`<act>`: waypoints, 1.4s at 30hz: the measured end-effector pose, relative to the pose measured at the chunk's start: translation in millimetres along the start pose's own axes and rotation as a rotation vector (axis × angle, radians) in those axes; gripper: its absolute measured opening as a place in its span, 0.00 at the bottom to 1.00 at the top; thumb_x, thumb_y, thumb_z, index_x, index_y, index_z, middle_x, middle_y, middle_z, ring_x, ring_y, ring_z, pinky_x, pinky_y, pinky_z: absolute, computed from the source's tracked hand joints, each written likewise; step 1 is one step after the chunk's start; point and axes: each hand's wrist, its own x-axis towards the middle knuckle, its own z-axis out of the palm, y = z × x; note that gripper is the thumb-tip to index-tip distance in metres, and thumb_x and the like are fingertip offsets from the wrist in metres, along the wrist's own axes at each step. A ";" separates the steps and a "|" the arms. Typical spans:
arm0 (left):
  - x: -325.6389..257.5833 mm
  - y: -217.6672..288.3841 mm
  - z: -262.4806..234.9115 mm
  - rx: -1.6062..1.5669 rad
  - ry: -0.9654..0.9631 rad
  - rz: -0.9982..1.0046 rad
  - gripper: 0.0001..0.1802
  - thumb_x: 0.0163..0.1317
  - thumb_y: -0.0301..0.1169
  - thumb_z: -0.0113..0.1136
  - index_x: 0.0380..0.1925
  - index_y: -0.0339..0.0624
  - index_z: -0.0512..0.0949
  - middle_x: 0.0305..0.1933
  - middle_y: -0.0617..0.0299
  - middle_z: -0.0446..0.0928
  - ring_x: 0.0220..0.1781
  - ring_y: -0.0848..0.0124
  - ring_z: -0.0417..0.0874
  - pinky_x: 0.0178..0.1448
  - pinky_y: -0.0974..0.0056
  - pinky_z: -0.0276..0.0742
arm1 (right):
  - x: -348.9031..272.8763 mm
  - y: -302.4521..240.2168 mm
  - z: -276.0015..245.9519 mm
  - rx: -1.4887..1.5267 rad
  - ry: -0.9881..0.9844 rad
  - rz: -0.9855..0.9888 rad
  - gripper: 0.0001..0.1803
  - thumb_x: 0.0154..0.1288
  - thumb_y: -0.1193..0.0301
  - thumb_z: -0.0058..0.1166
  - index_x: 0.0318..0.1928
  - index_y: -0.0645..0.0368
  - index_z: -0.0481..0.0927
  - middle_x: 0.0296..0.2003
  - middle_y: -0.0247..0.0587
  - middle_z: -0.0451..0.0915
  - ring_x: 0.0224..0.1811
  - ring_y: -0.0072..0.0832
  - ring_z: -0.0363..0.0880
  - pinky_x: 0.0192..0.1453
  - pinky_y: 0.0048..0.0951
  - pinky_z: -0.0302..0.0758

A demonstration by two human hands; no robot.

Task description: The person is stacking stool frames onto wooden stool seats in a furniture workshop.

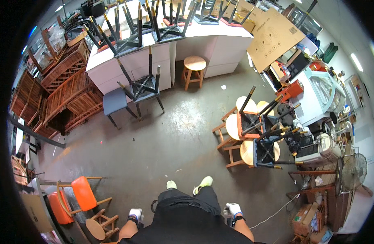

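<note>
My left hand [136, 213], in a white glove, hangs beside my left hip with its fingers loosely bent and nothing in it. On the other side hangs my right hand [233, 209], also gloved, its fingers apart and holding nothing. Nearest to the left hand stands a round wooden stool [95, 229], tilted in view, next to a chair with an orange back [84, 193]. Ahead on the right, round wooden stools [247, 152] carry upturned dark-legged stools [266, 152]. Farther ahead, a grey padded stool [114, 101] stands beside another with an upturned stool on it.
A white counter [154, 61] bearing upturned stools spans the back, with a wooden stool [194, 67] before it. Brown wooden furniture [69, 99] is piled at left. A fan [354, 171] and cardboard boxes [305, 219] line the right; a white cable [272, 215] crosses the floor.
</note>
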 end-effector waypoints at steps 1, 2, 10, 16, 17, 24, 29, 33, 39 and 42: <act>-4.5 -15.9 -4.5 0.271 -0.210 0.074 0.11 0.63 0.33 0.51 0.30 0.41 0.81 0.22 0.53 0.80 0.22 0.59 0.82 0.27 0.50 0.75 | 2.1 -5.0 5.4 -0.008 0.006 -0.006 0.12 0.67 0.70 0.54 0.47 0.61 0.75 0.31 0.47 0.82 0.23 0.35 0.82 0.23 0.35 0.80; -4.4 -37.8 -1.7 0.633 -0.377 0.209 0.13 0.67 0.34 0.48 0.33 0.41 0.81 0.25 0.52 0.81 0.25 0.60 0.84 0.29 0.52 0.77 | 1.9 -11.1 10.9 -0.019 0.004 0.000 0.11 0.67 0.70 0.54 0.47 0.61 0.75 0.31 0.47 0.82 0.22 0.35 0.82 0.23 0.35 0.79; 82.3 57.8 -72.1 -0.099 -0.026 -0.146 0.10 0.66 0.34 0.51 0.35 0.42 0.80 0.29 0.53 0.81 0.24 0.63 0.82 0.26 0.57 0.77 | 13.5 -81.3 38.9 -0.026 0.065 0.056 0.13 0.67 0.70 0.55 0.50 0.61 0.74 0.34 0.50 0.82 0.27 0.39 0.84 0.25 0.38 0.82; 152.2 196.4 -169.3 -0.981 0.378 -0.097 0.10 0.65 0.33 0.59 0.41 0.40 0.77 0.31 0.63 0.79 0.28 0.72 0.81 0.29 0.67 0.78 | 111.3 -194.0 83.5 -0.161 -0.075 0.005 0.12 0.66 0.70 0.55 0.46 0.64 0.74 0.32 0.52 0.82 0.26 0.43 0.83 0.25 0.44 0.81; 153.8 216.7 -185.1 -0.999 0.351 -0.062 0.09 0.65 0.33 0.59 0.41 0.39 0.77 0.33 0.62 0.80 0.29 0.72 0.82 0.30 0.67 0.79 | 120.8 -216.3 96.5 -0.136 -0.084 -0.079 0.12 0.66 0.70 0.54 0.46 0.64 0.74 0.32 0.51 0.82 0.25 0.42 0.83 0.24 0.44 0.81; 204.2 212.9 -240.9 -0.779 0.143 -0.304 0.14 0.65 0.34 0.58 0.44 0.34 0.77 0.35 0.55 0.80 0.31 0.64 0.84 0.30 0.59 0.84 | 99.6 -431.0 192.2 0.008 -0.264 -0.478 0.14 0.67 0.70 0.55 0.49 0.61 0.73 0.33 0.44 0.82 0.27 0.34 0.82 0.30 0.34 0.81; 271.9 197.9 -316.2 -0.708 0.257 -0.362 0.15 0.64 0.38 0.58 0.34 0.34 0.79 0.32 0.51 0.80 0.26 0.61 0.84 0.26 0.57 0.83 | 103.6 -444.4 210.8 0.146 -0.194 -0.422 0.15 0.68 0.70 0.55 0.52 0.62 0.72 0.36 0.44 0.81 0.29 0.33 0.84 0.29 0.33 0.81; 356.5 210.0 -411.3 -0.683 0.442 -0.277 0.18 0.62 0.41 0.63 0.44 0.40 0.77 0.24 0.59 0.78 0.18 0.66 0.77 0.21 0.60 0.75 | 110.0 -367.2 212.1 0.202 0.000 -0.236 0.11 0.67 0.68 0.52 0.45 0.63 0.76 0.30 0.47 0.81 0.26 0.37 0.83 0.25 0.36 0.80; 469.5 302.7 -533.9 -0.384 0.746 0.135 0.37 0.57 0.42 0.69 0.60 0.28 0.69 0.56 0.46 0.77 0.56 0.59 0.78 0.63 0.59 0.71 | 31.2 -244.3 268.6 0.364 0.260 0.172 0.12 0.67 0.69 0.53 0.43 0.66 0.77 0.28 0.52 0.79 0.23 0.40 0.81 0.24 0.42 0.81; 500.3 351.2 -570.6 -0.465 0.785 0.239 0.36 0.56 0.41 0.71 0.59 0.31 0.70 0.56 0.49 0.77 0.55 0.61 0.79 0.63 0.61 0.71 | -18.7 -247.1 313.0 0.382 0.279 0.161 0.12 0.66 0.71 0.56 0.46 0.62 0.74 0.31 0.49 0.80 0.23 0.40 0.82 0.24 0.40 0.82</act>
